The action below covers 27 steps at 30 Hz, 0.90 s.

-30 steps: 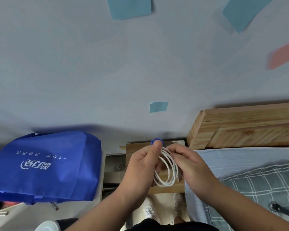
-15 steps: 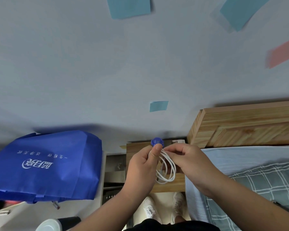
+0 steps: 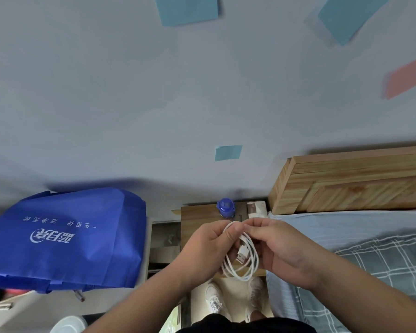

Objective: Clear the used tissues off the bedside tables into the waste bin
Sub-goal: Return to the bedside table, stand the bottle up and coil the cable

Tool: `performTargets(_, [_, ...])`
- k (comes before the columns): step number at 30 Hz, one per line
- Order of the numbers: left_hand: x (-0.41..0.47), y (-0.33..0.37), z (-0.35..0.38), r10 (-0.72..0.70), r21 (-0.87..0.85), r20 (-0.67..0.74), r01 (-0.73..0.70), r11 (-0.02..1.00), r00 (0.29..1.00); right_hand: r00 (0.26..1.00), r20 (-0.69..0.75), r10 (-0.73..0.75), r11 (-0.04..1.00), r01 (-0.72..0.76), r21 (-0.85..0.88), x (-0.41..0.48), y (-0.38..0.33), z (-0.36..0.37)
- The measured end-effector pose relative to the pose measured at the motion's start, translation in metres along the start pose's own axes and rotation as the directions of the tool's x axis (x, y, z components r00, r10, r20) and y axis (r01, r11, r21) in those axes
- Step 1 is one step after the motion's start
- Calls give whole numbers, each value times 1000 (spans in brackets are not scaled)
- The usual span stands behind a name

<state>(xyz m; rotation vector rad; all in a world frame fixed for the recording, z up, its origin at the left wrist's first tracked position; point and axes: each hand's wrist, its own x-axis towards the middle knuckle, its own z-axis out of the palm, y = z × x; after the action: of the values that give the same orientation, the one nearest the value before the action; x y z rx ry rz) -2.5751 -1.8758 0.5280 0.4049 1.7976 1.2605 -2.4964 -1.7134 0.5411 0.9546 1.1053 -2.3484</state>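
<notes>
One cable [image 3: 242, 255] between left hand [image 3: 202, 251], right hand [image 3: 283, 248]

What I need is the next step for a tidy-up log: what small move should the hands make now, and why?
Probably lay the white cable on the bedside table. The left hand and right hand both pinch its coil, so neither is free for tissues, and bare tabletop shows right behind it.

The cable [image 3: 242, 256] is white. The bag [image 3: 65, 239] is royal blue with white lettering, and the bottle cap [image 3: 225, 207] is blue. The worktop [image 3: 197, 216] and headboard [image 3: 346, 186] are light-brown wood grain. The wall [image 3: 130, 104] is pale grey-blue, with teal paper squares [image 3: 228, 153] and a pink strip [image 3: 408, 78]. The blanket [image 3: 382, 260] is grey-green plaid with white lines.
</notes>
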Motion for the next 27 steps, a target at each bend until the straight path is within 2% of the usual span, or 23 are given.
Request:
performTargets(5, [6, -1, 0, 86, 146, -115, -69, 987, 990, 995, -19, -96, 984, 92, -152, -3, 10, 2])
performTargets(7, [10, -1, 1, 103, 166, -188, -72, 983, 977, 988, -10, -154, 976, 150, -160, -8, 12, 4])
performTargets(9, [12, 1, 1, 98, 136, -230, -68, 988, 968, 976, 43, -214, 943, 218, -250, -11, 15, 5])
performTargets(12, [11, 6, 5, -10, -67, -252, -7, 998, 968, 957, 69, -281, 857, 283, -431, -10, 19, 0])
performTargets(14, [9, 7, 8, -116, -287, -227, 48, 957, 967, 951, 29, -308, 885, 297, -360, -10, 21, -1])
performTargets(16, [9, 8, 8, -213, -549, -109, 120, 827, 971, 952, 0, -307, 928, 299, -222, -10, 21, -3])
performTargets(18, [6, 4, 1, -210, -690, 24, 168, 704, 977, 954, -21, -299, 950, 296, -97, -9, 20, -6])
performTargets(19, [4, 3, -1, -179, -710, 75, 179, 681, 981, 956, -18, -293, 955, 292, -50, -9, 19, -7])
performTargets(21, [1, 2, -2, -119, -678, 139, 182, 713, 983, 954, 18, -298, 954, 297, 27, -9, 16, -7])
performTargets(23, [-2, -1, -1, -87, -568, 136, 150, 809, 987, 953, 24, -302, 952, 301, 57, -10, 13, -8])
performTargets(25, [-3, -4, 0, -82, -467, 92, 116, 876, 992, 945, -13, -328, 944, 327, -42, -10, 12, -10])
performTargets(27, [-5, -4, 0, -96, -442, 62, 114, 890, 993, 927, -47, -372, 908, 353, -224, -9, 13, -11])
